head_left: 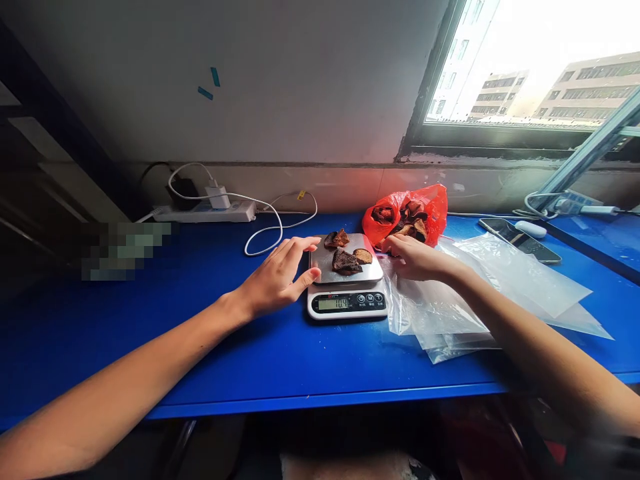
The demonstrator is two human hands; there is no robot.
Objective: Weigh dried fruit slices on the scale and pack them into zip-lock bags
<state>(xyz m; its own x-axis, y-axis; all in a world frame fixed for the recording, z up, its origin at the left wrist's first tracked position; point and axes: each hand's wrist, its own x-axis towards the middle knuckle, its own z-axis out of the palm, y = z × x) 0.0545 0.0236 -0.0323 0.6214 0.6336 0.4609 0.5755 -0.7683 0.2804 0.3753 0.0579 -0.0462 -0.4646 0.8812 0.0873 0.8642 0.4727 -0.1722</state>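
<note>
- Our left hand (278, 279) lies flat with fingers spread, grasping nothing, touching the left edge of the kitchen scale (347, 280).
- Our right hand (414, 259) sits just right of the scale, fingers curled loosely; we cannot tell whether it pinches anything.
- Dried brown pieces (346, 257) rest on the scale's steel platform.
- A red bag (434, 208) of more pieces lies behind the scale; clear plastic bags (450, 320) spread to its right.

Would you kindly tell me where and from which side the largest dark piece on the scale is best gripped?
Probably pinch the dark piece across its raised upper edges, coming from above: it lies flat on the scale pan, with other pieces close behind it.
</note>
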